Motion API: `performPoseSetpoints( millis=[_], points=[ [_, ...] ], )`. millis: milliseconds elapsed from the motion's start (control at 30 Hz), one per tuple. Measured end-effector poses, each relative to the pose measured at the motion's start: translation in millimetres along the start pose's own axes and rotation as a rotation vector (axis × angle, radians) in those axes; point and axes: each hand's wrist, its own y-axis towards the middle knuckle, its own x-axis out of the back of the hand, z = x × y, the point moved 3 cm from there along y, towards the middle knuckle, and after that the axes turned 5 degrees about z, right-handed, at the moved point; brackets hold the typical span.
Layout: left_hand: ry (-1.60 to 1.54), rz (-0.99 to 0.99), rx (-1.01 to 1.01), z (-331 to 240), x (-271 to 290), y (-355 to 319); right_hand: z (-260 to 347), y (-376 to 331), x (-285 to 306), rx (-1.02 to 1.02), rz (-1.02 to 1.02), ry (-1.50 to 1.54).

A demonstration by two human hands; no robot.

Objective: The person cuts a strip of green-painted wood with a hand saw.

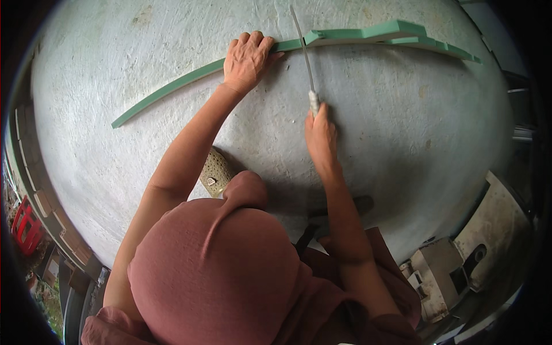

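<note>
A long, thin green strip [175, 86] lies across the pale, rough concrete floor in front of me, looking curved in this view. My left hand [246, 60] presses down on its middle, fingers over the far edge and thumb along the near side. In my right hand [322, 138] is the white-wrapped handle of a long thin blade [308, 66]. The blade crosses the strip just right of my left hand, its tip reaching past the far edge. Whether it has cut in cannot be made out. Right of the blade, the green material widens into stepped, pale-sided pieces [368, 34].
A patterned beige shoe [215, 172] shows below my left forearm. Bricks [63, 224] line the left edge, with a red plastic object [26, 227] beyond them. At the lower right stand worn, off-white machine-like parts [489, 230]. Small crumbs dot the floor.
</note>
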Motion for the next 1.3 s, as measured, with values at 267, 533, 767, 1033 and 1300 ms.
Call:
performPoseSetpoints(
  millis=[267,533,767,1033,1300],
  points=[
    [0.006,0.079,0.023,5,-5,0,4,5,-5,0.016,0.008,-0.001],
    [-0.027,0.066,0.032,1,-2,3,34,38,20,0.116,-0.011,-0.032],
    [-0.029,0.091,0.056,3,-2,-4,-10,-14,-19,-0.023,-0.005,-0.057],
    [-0.033,0.086,0.037,0,-4,2,41,46,21,0.058,-0.009,-0.069],
    [-0.037,0.045,0.036,4,0,-3,-4,-16,-9,-0.024,-0.015,-0.055]
  ],
)
